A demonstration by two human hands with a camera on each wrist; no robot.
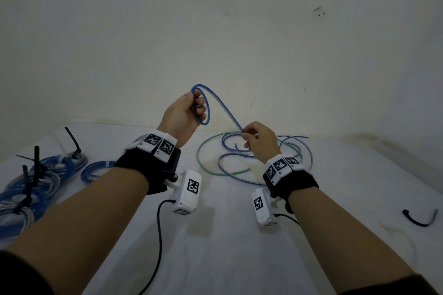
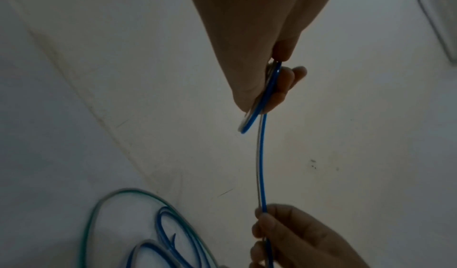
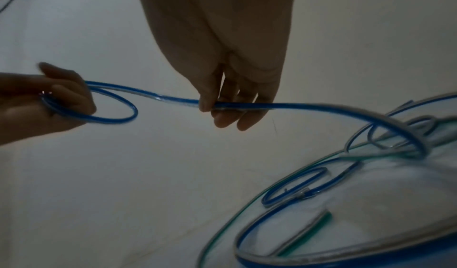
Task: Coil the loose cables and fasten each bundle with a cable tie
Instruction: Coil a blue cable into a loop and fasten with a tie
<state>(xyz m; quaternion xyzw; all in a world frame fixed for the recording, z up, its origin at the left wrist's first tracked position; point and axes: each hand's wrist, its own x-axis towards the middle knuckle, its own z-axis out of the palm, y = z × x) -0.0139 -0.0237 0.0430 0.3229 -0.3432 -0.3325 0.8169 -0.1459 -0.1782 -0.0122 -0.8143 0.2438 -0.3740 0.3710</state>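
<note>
Forearms fill the bottom of the head view, both wrists strapped with black bands and white camera units, and up ahead the action is on the blue cable (image 1: 224, 110). Left hand (image 1: 183, 115) is raised above the table (image 1: 227, 246), fingers curled round a small finished loop (image 1: 203, 105) of it. Right hand (image 1: 260, 140) sits lower and to the right, thumb and fingertips (image 3: 223, 118) pinching the same cable a short way along. Between the two hands the strand runs as a slanting line, high at the left, dropping to the right. Past the right hand it falls into a loose tangle (image 1: 254, 158) on the table, blue mixed with a green strand (image 1: 203, 165), lying just beyond and under that hand. So the slack to gather lies on the right hand's side, and the next turn likely means swinging that pinched stretch up and left into the waiting loop. Off to the far left, tied blue bundles (image 1: 36, 179) with black ties sticking up suggest several are done already. One spare black cable tie (image 1: 419, 219) waits at the right, well apart.
</note>
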